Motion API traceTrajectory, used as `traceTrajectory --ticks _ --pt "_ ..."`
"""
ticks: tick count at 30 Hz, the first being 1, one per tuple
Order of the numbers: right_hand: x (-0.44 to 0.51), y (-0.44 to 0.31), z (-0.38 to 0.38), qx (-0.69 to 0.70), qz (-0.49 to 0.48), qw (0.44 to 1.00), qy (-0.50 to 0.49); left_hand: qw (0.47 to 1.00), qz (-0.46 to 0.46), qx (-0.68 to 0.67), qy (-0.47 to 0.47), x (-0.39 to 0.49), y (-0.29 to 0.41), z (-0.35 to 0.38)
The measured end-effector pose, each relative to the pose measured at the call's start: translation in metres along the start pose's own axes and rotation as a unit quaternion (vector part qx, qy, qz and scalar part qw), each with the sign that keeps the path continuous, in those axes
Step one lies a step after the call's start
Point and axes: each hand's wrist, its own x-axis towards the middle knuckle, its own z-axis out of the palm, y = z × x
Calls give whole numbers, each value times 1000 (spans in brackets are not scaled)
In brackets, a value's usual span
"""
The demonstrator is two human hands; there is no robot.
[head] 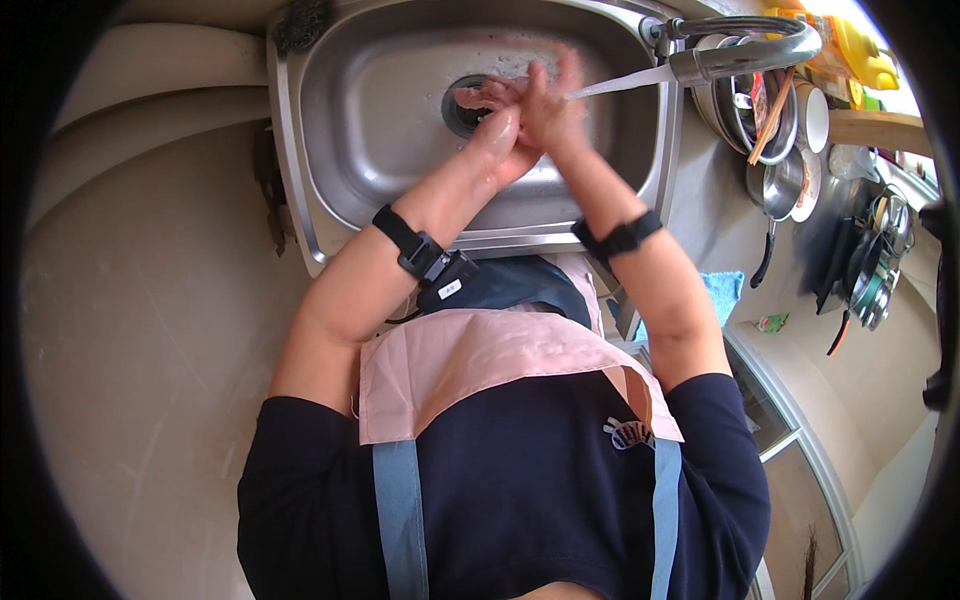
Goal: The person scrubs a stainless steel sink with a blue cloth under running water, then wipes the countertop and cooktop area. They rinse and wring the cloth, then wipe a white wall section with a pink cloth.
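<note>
Both wet hands are over a stainless steel sink [390,97], close together and partly overlapping. My left hand [504,142] is low near the drain [459,116], its fingers partly hidden. My right hand [556,105] is beside and against it, blurred, with some fingers raised and apart. A wet pinkish shape [491,94] shows over the drain beside the hands; whether it is raw meat or fingers I cannot tell. Water runs from the curved metal faucet [697,64] onto my right hand.
A dark scouring pad [302,26] lies at the sink's upper left corner. To the right are stacked bowls [712,97], chopsticks [772,116], a small saucepan [778,184], a yellow bottle [862,60] and more pans. A blue cloth [724,292] hangs near my right elbow.
</note>
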Motion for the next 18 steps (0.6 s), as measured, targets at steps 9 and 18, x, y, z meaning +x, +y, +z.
traceTrajectory --ticks 9,18 --pt "-35 -20 -23 90 83 982 -145 995 -32 36 87 5 12 -6" --pt "-59 -37 -54 79 -73 974 -198 990 -15 124 68 13 17 -21"
